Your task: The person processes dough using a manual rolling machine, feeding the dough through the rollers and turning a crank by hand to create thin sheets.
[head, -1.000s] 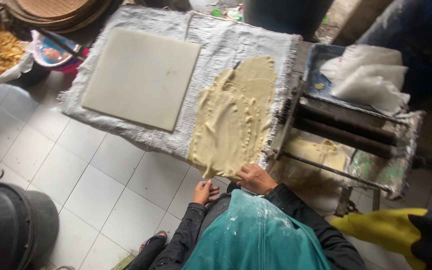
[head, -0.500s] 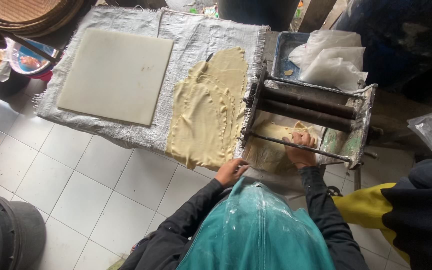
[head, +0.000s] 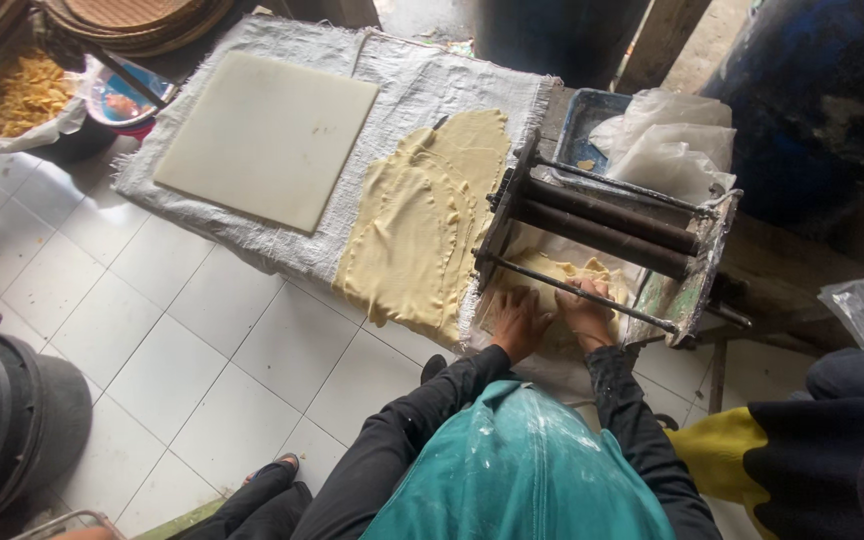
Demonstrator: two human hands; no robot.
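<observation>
Both hands lie flat with fingers spread, the left hand (head: 518, 322) and right hand (head: 586, 312) side by side, pressing a lump of dough (head: 552, 275) on the near side of the roller (head: 607, 225). A long dough sheet (head: 422, 225) already lies rolled out on the sacking (head: 422, 80) left of the roller. Farther left the white board (head: 267, 135) lies bare, so by the look of it one sheet is done and the lump is not yet through.

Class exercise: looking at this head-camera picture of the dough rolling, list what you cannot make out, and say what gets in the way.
- Head view: left hand and right hand press dough under the roller machine; its rods hide the far part.
- Tray contents: covered by white plastic.
- Dark bucket: cut off by the left edge.
</observation>
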